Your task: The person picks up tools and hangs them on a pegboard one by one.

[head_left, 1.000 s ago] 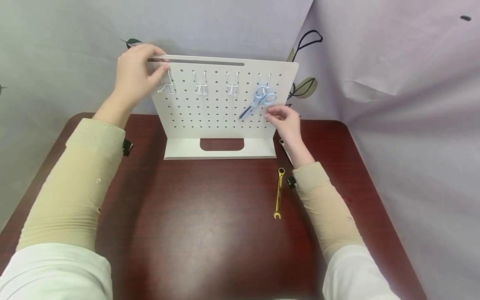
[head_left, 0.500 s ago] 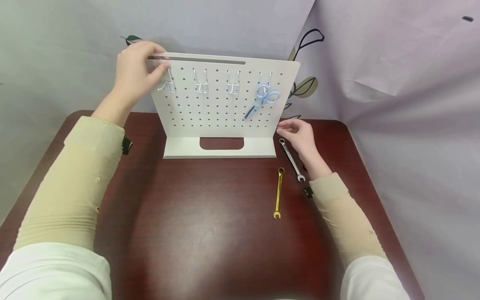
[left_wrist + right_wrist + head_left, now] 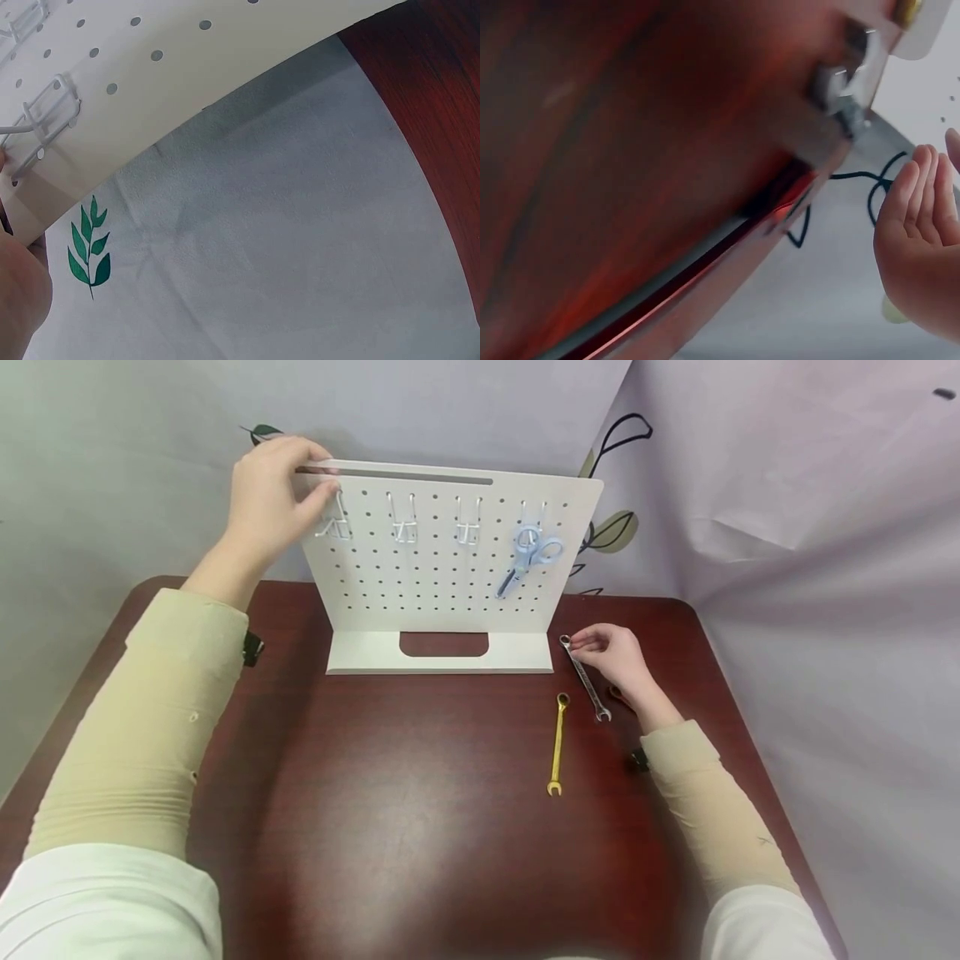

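My left hand (image 3: 273, 497) grips the top left corner of a white pegboard stand (image 3: 450, 593), its thumb in front. Light blue scissors (image 3: 522, 560) hang from the rightmost of several white wire hooks (image 3: 405, 531). To the right of the stand, my right hand (image 3: 615, 656) is over the ring end of a silver combination wrench (image 3: 588, 687) on the table. In the right wrist view, the straight fingers (image 3: 905, 195) of this hand lie together and hold nothing. A gold combination wrench (image 3: 558, 743) lies in front of the stand's right end.
Part of another gold-coloured tool (image 3: 617, 693) shows beside my right wrist, mostly hidden by the arm. The dark red table (image 3: 420, 802) has rounded far corners. Pale cloth (image 3: 787, 568) with printed leaves hangs behind and to the right.
My right hand has moved away from beside the scissors, down and to the right, over the silver wrench. The scissors have swung to hang more steeply. My left hand keeps its grip.
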Demonstrator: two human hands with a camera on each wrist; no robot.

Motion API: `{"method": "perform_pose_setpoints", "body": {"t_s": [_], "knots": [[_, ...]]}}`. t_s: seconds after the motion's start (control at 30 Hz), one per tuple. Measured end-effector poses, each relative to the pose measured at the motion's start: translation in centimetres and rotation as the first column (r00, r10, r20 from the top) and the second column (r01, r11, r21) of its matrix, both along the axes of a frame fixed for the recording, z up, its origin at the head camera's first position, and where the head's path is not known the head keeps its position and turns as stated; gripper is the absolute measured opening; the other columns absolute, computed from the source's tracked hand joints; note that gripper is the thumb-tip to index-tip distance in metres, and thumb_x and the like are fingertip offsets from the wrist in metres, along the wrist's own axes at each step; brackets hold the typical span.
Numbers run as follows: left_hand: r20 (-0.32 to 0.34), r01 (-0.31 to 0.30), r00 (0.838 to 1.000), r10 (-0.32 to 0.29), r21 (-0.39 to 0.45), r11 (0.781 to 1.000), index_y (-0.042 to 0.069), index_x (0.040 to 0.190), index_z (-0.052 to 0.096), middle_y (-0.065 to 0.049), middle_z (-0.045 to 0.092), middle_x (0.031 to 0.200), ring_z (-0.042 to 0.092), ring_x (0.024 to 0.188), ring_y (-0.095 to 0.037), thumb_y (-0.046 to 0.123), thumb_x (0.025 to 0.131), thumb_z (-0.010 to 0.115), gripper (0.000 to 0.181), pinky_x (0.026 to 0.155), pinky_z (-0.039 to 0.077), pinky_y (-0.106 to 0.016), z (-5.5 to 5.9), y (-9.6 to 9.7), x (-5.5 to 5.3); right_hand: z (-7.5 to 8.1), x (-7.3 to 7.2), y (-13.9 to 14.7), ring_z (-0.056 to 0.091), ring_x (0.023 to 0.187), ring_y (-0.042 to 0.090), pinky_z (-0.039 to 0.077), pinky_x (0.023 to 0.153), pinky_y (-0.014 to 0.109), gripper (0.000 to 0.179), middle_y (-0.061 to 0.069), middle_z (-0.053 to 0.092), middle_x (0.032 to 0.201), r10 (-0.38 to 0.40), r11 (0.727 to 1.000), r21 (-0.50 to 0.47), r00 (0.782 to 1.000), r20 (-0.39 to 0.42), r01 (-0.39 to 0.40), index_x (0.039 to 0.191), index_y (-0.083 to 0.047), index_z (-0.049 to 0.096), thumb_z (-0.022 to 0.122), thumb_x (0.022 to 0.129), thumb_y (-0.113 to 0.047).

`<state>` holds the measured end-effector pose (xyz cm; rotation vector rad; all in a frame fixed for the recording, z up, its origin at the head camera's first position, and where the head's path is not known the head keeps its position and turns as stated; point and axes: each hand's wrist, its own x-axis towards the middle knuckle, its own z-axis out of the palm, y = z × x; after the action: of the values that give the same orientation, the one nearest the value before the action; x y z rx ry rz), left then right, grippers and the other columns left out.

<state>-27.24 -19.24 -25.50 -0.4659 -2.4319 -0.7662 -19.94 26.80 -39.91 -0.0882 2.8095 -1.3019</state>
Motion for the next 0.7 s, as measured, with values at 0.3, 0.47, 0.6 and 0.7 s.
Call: {"method": "perform_pose_setpoints", "body": {"t_s": [0.3,0.47,0.6,0.7], "knots": [[-0.012,0.016,1.000,-0.016,-0.005,1.000,-0.005,0.118,0.072,-0.026,0.074,0.123,0.064,0.126,-0.045,0.011,0.099,0.070,0.025,0.112,0.046,-0.061,0.1,-0.1,-0.1,-0.8,-0.3,1.6,0.063,0.076,-0.008,0.050,0.071,0.006,0.027,0.030,0.076,0.114,0.057,0.994,0.088,0.996,0.070,-0.063,0.117,0.008,0.074,0.077,0.093,-0.002],[-0.012,0.019,1.000,-0.019,-0.016,1.000,-0.006,0.117,0.071,-0.026,0.074,0.122,0.064,0.125,-0.046,0.012,0.100,0.069,0.025,0.112,0.045,-0.061,0.2,-0.1,-0.2,-1.2,-0.6,2.3,0.063,0.077,-0.005,0.050,0.070,0.008,0.029,0.029,0.076,0.112,0.077,0.992,0.095,0.991,0.113,-0.088,0.117,0.009,0.073,0.079,0.092,-0.004],[-0.012,0.016,1.000,-0.016,-0.016,1.000,-0.006,0.117,0.071,-0.026,0.074,0.121,0.064,0.125,-0.046,0.012,0.099,0.069,0.025,0.112,0.045,-0.060,0.2,-0.2,-0.1,-1.4,-0.8,2.7,0.064,0.079,-0.004,0.051,0.071,0.010,0.032,0.028,0.076,0.110,0.095,0.991,0.076,0.983,0.157,-0.108,0.118,0.009,0.073,0.080,0.092,-0.006],[-0.011,0.017,1.000,-0.017,-0.015,1.000,-0.006,0.117,0.071,-0.026,0.074,0.120,0.064,0.125,-0.045,0.012,0.100,0.069,0.025,0.112,0.046,-0.060,0.2,-0.2,0.0,-1.6,-1.0,2.8,0.064,0.079,-0.004,0.051,0.072,0.010,0.034,0.028,0.075,0.112,0.100,0.991,0.065,0.976,0.192,-0.114,0.120,0.010,0.071,0.081,0.092,-0.007]]}}
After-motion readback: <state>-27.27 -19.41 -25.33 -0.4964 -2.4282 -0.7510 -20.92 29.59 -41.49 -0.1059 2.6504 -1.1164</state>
